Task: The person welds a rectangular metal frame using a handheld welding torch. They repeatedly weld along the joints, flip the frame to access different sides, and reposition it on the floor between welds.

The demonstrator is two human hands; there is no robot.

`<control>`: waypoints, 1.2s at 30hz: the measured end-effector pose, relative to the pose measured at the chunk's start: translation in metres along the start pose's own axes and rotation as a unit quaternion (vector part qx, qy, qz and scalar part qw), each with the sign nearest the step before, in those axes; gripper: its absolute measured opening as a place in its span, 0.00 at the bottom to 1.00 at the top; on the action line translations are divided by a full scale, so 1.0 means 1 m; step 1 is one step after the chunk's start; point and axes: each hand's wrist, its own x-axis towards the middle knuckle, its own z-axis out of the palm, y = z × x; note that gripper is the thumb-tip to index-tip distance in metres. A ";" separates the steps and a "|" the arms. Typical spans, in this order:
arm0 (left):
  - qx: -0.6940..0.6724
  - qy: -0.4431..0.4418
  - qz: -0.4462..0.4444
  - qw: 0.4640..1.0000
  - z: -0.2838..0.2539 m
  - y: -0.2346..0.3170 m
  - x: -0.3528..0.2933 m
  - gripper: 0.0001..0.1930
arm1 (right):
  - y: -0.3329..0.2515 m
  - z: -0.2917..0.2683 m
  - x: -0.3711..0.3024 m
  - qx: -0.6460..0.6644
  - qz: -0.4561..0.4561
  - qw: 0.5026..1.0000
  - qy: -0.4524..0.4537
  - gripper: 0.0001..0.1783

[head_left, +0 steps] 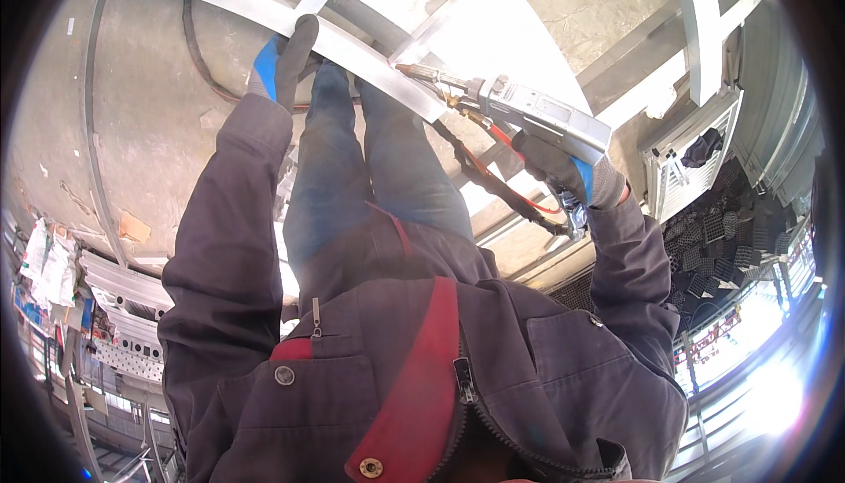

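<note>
My left hand [289, 62], in a grey and blue work glove, grips the near edge of a bright metal bar [374, 62] that belongs to a welded-looking frame. One dark finger lies up against the bar's face. In my right hand [556, 164], gloved alike, is a handheld welding gun [550, 116], with a boxy silver body and a narrow copper-coloured nozzle [415, 71]. The nozzle tip points left, at or very near the bar where a crosspiece [449, 21] meets it; I cannot tell whether it touches. My right fingers are partly hidden under the gun.
A red hose [537, 206] and a dark-sleeved cable [493, 185] trail below the gun. Another cable [198, 65] lies on the concrete floor [141, 104] at left. Many dark square tube pieces [717, 236] are piled at right, beside a white slatted panel [695, 153]. Metal profiles [119, 294] stand at left.
</note>
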 end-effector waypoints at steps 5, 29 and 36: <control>-0.013 -0.003 0.007 1.000 0.000 -0.002 0.001 0.44 | -0.008 -0.003 0.005 -0.003 0.014 1.000 -0.008 0.12; -0.002 0.008 0.010 1.000 0.004 -0.002 -0.007 0.46 | 0.009 -0.019 0.014 -0.025 -0.043 0.998 -0.044 0.11; -0.009 0.002 0.016 1.000 0.002 -0.009 -0.004 0.46 | -0.005 -0.022 0.016 -0.049 -0.057 0.994 -0.080 0.20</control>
